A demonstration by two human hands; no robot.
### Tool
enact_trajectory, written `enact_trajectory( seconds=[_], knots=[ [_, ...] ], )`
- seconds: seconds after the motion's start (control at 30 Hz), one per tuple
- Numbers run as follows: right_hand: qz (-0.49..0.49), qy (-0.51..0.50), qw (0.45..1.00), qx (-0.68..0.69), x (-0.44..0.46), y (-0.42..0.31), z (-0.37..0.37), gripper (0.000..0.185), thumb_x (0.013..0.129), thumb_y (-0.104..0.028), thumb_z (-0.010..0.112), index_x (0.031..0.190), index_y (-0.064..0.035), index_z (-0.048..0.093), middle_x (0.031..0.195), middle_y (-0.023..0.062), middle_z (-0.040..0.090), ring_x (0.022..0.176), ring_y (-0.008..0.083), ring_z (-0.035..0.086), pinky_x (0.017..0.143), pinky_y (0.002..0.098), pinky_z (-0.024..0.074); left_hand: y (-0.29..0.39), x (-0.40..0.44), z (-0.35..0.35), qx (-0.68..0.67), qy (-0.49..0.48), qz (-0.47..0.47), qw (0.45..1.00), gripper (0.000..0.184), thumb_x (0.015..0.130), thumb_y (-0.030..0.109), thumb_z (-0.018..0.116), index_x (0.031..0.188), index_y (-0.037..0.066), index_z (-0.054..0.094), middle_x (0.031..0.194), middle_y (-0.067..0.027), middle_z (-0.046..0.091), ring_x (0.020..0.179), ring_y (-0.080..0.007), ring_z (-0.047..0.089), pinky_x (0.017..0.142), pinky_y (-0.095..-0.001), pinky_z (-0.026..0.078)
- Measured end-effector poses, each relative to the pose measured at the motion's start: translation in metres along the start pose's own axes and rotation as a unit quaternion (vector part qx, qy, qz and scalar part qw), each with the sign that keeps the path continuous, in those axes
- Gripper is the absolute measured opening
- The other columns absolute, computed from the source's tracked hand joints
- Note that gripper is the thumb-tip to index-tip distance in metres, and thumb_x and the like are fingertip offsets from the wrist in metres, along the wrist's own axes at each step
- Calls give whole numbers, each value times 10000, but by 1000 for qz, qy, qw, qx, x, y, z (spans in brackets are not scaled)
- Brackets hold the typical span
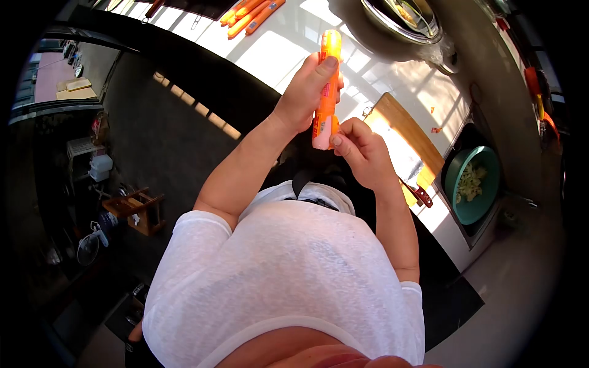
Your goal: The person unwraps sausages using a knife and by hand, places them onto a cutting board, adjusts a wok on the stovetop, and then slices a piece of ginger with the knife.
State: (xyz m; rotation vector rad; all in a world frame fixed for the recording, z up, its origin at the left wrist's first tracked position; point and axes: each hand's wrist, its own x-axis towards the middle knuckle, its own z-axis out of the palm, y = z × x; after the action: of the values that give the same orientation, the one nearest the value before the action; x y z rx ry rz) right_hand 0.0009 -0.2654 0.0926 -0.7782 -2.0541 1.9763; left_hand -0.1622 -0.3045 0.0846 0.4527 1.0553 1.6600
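Observation:
A sausage (328, 92) in an orange printed plastic casing is held nearly upright over the counter's near edge. My left hand (308, 86) wraps around its middle, thumb lying along the front. Pink meat shows at its lower end, where the casing is partly peeled. There, my right hand (362, 150) pinches at the loose casing with thumb and forefinger. Beyond my right hand lies a wooden cutting board (408, 132), with a knife (419, 194) at its near end; glare hides much of the blade.
More orange-wrapped sausages (253, 13) lie at the far left of the white counter (276, 52). A metal bowl (402, 30) stands at the back. On the right, a teal basin (475, 211) with pale chopped vegetables sits in the sink. A wooden stool (144, 211) stands on the floor at left.

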Motion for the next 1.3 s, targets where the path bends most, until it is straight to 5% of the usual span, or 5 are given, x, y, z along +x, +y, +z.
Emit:
enact_trajectory(
  seconds=[0.4, 0.57, 0.67, 0.87, 1.3],
  knots=[
    [-69, 88, 992, 58, 17, 7, 21, 77, 854, -71, 540, 815, -9, 516, 702, 35, 572, 653, 77, 532, 605, 228, 439, 9, 11, -28, -104, -108, -126, 981, 482, 889, 407, 536, 1151, 7, 475, 818, -61, 551, 644, -136, 546, 600, -267, 481],
    [-65, 123, 990, -19, 29, 16, 22, 81, 844, -74, 554, 821, -8, 513, 698, 43, 570, 660, 88, 546, 599, 234, 445, -6, 20, -45, -275, -191, -209, 919, 384, 939, 334, 428, 1142, 10, 465, 832, -116, 583, 658, -174, 592, 648, -302, 511],
    [-93, 160, 980, -76, 31, 20, 23, 83, 839, -76, 556, 822, -5, 516, 687, 54, 568, 658, 103, 559, 594, 245, 452, -6, 20, -46, -260, -174, -199, 929, 370, 948, 311, 375, 1142, 7, 459, 828, -127, 588, 675, -179, 577, 650, -310, 500],
    [-51, 163, 975, 143, 28, 27, 38, 177, 830, -96, 628, 950, -13, 527, 787, 21, 584, 729, 90, 562, 655, 225, 450, -7, 25, -42, -219, -81, -167, 958, 371, 935, 303, 381, 1123, -3, 473, 783, -77, 540, 698, -157, 521, 650, -311, 468],
    [-138, 205, 966, -79, 28, 25, 36, 77, 838, 0, 545, 902, -3, 503, 801, 106, 609, 724, 168, 625, 676, 267, 496, -16, 19, -45, -68, -69, -207, 974, 252, 919, 255, 461, 1016, 23, 462, 793, -112, 576, 608, -139, 569, 537, -286, 505]
  ],
)
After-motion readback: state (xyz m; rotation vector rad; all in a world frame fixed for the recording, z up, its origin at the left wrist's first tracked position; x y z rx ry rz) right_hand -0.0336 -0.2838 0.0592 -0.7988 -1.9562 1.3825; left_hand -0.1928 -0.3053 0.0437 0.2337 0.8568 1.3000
